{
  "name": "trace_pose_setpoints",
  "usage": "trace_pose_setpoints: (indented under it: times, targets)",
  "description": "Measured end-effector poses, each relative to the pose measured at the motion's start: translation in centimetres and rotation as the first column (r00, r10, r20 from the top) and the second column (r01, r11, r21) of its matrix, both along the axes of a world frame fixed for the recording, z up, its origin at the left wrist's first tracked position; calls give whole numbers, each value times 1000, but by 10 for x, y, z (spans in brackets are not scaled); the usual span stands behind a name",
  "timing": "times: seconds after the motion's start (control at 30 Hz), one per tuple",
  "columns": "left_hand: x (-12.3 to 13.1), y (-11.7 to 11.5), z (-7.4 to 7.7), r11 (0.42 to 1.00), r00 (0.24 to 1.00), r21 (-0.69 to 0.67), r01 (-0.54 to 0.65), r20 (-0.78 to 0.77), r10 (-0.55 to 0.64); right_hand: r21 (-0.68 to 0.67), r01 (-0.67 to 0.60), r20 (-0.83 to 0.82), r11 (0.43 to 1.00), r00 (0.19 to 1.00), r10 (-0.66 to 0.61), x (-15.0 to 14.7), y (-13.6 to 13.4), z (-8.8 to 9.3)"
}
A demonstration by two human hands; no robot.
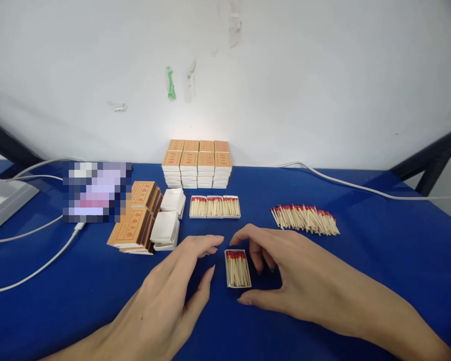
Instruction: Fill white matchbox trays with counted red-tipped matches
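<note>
"Tray (pixel 239 287) full of matches (pixel 238 271): where does it lie?"

"On a blue table (pixel 221 331), between the wearer's 2 hands. A loose pile (pixel 304 219) of matches is beyond the right hand. 3 filled trays (pixel 214 216) sit side by side farther back, with a block of boxes (pixel 197 164) behind them. White trays (pixel 164 226) are stacked to the left, just beside orange covers (pixel 132 228)."

"And the fingers?"

"The left hand (pixel 176 283) is near the tray's left side, thumb parted from the fingers, holding nothing. The right hand (pixel 285 265) curves around the right side, index finger near the far end, thumb near the close end. Gaps show all round, so it grips nothing either."

"How might the tray handle?"

"Light, I judge: thin card, stiff but easily crushed, probably not slippery. Its top is open, so tipping could spill matches. The 2 long walls look best for a gentle pinch."

"Which way does it point?"

"Its long axis runs away from the wearer, far end leaning slightly left. Red heads lie at the far end, bare sticks toward the wearer."
</note>
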State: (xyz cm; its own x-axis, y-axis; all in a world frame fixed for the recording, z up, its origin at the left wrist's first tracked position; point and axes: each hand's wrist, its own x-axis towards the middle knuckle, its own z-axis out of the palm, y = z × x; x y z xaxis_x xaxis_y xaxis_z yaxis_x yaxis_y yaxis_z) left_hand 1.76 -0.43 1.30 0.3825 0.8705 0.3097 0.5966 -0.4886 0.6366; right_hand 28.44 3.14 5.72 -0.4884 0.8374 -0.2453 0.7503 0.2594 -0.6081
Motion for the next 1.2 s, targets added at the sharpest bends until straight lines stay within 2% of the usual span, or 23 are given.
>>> trace_pose_setpoints:
  times: [0.23, 0.4, 0.63, 0.83, 1.0, 1.2]
  targets:
    - [-1, 2, 5, 989, 991, 97, 115, -72, -108, 15, 22, 7, 1000, 1000, -22, 1, 0, -1]
    - [-1, 4, 5, 977, 986, 136, 162, -71, -153, -17, -10, 2, 1000, 1000, 10, 1, 1, -1]
    - [-2, 3, 6, 975, 986, 154, 158, -84, -146, 20, -10, 0, 1000, 1000, 10, -1, -3, 1]
    - [-6, 2, 2, 968, 959, 133, 212, -218, -180, 23, -34, -6, 999, 999, 34, -3, -1, 2]
    - [-6, 3, -3, 958, 964, 199, 208, -205, -166, 15, -41, -24, 999, 999, 41, -3, -2, 2]
    - [-6, 1, 6, 978, 968, 113, 173, -202, -148, 16, -32, -26, 999, 999, 32, -1, -3, 3]
